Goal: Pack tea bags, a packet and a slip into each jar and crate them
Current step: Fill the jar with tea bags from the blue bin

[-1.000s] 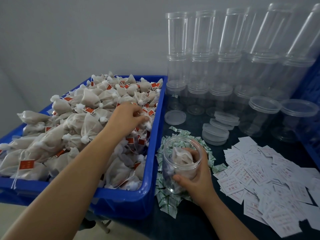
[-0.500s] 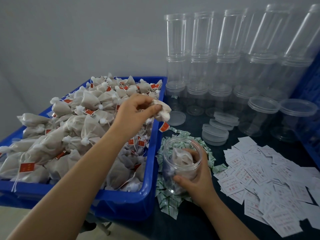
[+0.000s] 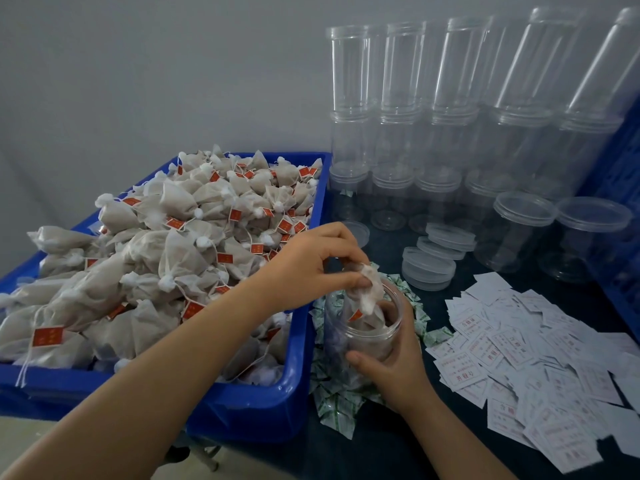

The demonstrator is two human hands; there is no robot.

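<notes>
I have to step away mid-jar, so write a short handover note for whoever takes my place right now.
Left hand: pinching a white mesh tea bag with a red tag, at the mouth of the clear plastic jar.
Right hand: wrapped around that jar, steadying it on the dark table.
Supplies: blue plastic crate heaped with tea bags to the left; green-and-white packets around the jar; white paper slips with red print to the right; loose clear lids and stacked empty jars behind.
Done: some tea bags are in the jar.
Left: drop this bag, add packet and slip, lid, crate.
</notes>
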